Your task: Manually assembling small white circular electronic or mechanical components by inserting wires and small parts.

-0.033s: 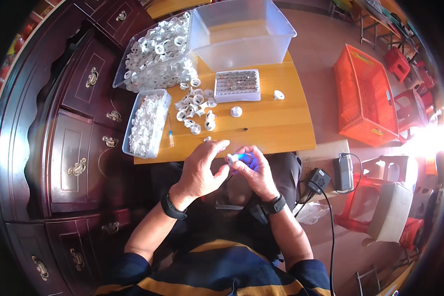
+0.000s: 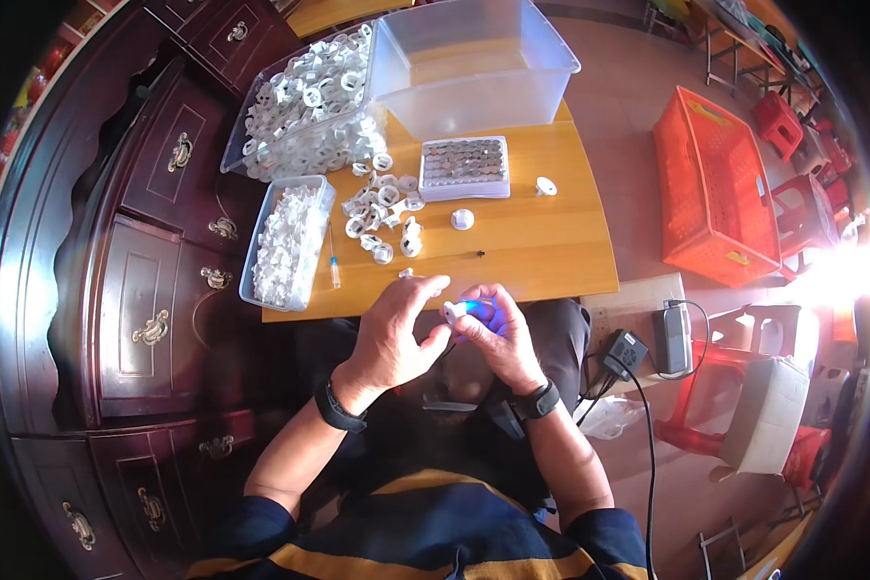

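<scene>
Over my lap, just off the table's near edge, my right hand pinches a small white round plastic part. Blue light glows beside the part and tints the fingers. My left hand is close by on its left, fingers stretched out and thumb apart, with nothing visible in it. On the table ahead lie several loose white ring-shaped parts. A single white part sits apart from them, and a tiny dark piece lies nearer to me.
White rings fill a large clear bin; beside it stands another clear bin. A small tub holds small white pieces. A white tray carries rows of silver discs. A blue-tipped slim tool and an orange crate are also around.
</scene>
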